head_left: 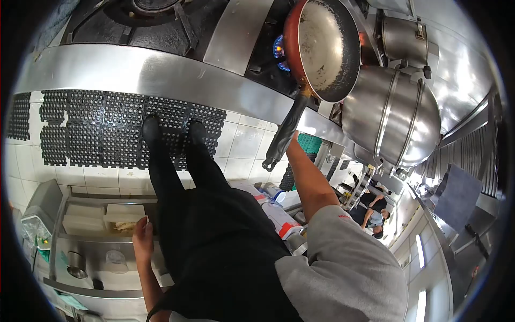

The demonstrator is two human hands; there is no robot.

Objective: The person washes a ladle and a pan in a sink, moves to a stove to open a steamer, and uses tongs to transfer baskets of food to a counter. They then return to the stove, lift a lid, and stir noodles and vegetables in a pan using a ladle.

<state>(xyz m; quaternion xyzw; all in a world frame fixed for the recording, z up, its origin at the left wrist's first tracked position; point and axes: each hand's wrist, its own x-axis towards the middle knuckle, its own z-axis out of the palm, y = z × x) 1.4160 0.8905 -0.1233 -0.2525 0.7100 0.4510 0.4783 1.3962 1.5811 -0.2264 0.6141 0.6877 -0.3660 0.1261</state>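
A frying pan (322, 48) with a reddish outside and a worn, pale inside sits over a lit blue burner flame (279, 52). Its long black handle (287, 131) sticks out past the stove's front edge. My right arm stretches up to the stove front; only a sliver of my right hand (294, 136) shows behind the handle, its fingers hidden. Down at the left, my left hand (143, 236) is closed in a pinch beside a white container (124, 210) holding pale, shredded-looking food. A tiny whitish bit shows at its fingertips, too small to name.
Right of the pan stands a large, rounded steel pot (397, 115), with another steel pot (405, 38) behind. Another burner (155, 5) is at the upper left. A black rubber mat (102, 126) covers tiled floor. A metal cup (76, 264) stands on the counter at lower left. People (375, 214) are farther off.
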